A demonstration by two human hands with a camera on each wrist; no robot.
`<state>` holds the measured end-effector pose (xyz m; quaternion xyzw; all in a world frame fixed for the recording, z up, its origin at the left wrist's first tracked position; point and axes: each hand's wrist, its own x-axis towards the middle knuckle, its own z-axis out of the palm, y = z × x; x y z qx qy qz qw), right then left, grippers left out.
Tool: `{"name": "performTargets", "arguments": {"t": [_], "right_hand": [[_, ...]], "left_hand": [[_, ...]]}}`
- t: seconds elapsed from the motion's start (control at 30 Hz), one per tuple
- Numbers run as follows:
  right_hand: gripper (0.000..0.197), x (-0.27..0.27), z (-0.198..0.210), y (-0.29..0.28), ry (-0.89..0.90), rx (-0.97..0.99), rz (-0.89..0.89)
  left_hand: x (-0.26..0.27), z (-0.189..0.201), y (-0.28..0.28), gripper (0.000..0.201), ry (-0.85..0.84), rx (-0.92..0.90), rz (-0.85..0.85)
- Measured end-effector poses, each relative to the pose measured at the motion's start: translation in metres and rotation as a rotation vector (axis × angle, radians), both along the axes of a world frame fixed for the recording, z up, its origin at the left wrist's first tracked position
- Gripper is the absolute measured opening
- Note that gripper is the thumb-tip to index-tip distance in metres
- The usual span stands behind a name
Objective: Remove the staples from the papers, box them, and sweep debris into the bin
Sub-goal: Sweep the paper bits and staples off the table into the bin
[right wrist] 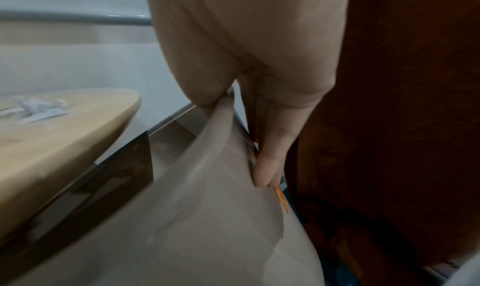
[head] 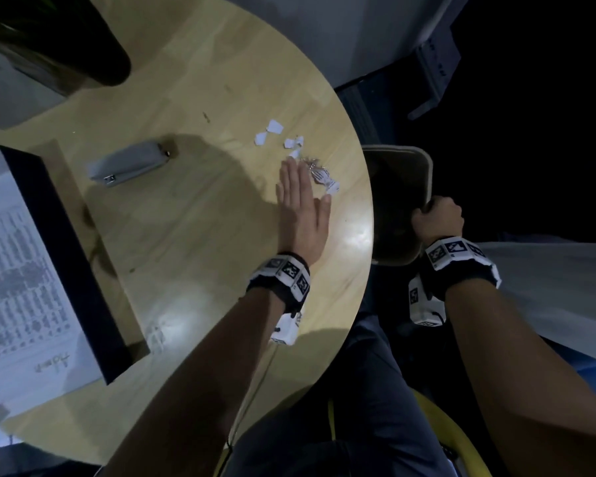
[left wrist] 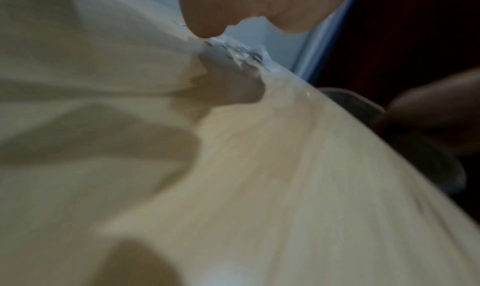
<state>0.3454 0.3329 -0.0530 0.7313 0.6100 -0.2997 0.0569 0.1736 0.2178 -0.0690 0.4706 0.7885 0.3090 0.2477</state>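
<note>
Torn white paper scraps (head: 276,132) and bent staples (head: 313,166) lie near the right edge of the round wooden table (head: 193,235). My left hand (head: 301,197) lies flat on the table with straight fingers, its edge against the debris (left wrist: 241,53). Just off the table's rim hangs a beige bin (head: 398,201). My right hand (head: 436,218) grips its rim (right wrist: 233,130), thumb on one side and fingers on the other. In the right wrist view the scraps (right wrist: 39,109) show on the tabletop, left of the bin.
A grey stapler (head: 128,166) lies left of the debris. A black box (head: 66,263) holding printed papers (head: 18,277) sits at the left edge. A dark object (head: 66,46) stands at the far left. My legs and a yellow chair edge (head: 444,425) are below.
</note>
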Motion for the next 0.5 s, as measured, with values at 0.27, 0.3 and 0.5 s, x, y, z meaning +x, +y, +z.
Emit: {"name": "performTargets", "arguments": {"t": [0.27,0.3,0.5], "right_hand": [[0.028,0.001,-0.001,0.007,-0.011,-0.003,0.013],[0.028,0.0,-0.001,0.009,-0.01,-0.007,0.015],[0.03,-0.001,-0.002,0.015,0.001,-0.021,0.021]], "left_hand": [[-0.119,-0.012,0.053,0.064,0.106,-0.044,0.172],[-0.122,-0.013,0.057,0.065,0.135,-0.074,0.121],[-0.064,-0.004,0.034,0.066,0.147,-0.16,-0.114]]}}
